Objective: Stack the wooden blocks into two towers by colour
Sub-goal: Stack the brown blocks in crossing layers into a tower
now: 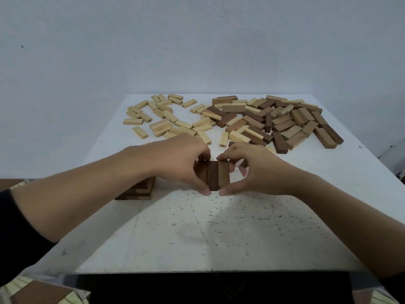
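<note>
Three dark brown blocks lie side by side as one row in the middle of the white table. My left hand grips the row from its left side, thumb at the near end. My right hand grips it from the right, thumb at the near end, fingers on the far end. A low stack of brown blocks stands at the left, partly hidden behind my left forearm. Loose pale blocks lie at the back left. Loose brown blocks mixed with pale ones lie at the back right.
The table backs onto a plain pale wall. Its near edge runs along the bottom of the view, and bare tabletop lies between that edge and my hands. Floor shows past the left and right edges.
</note>
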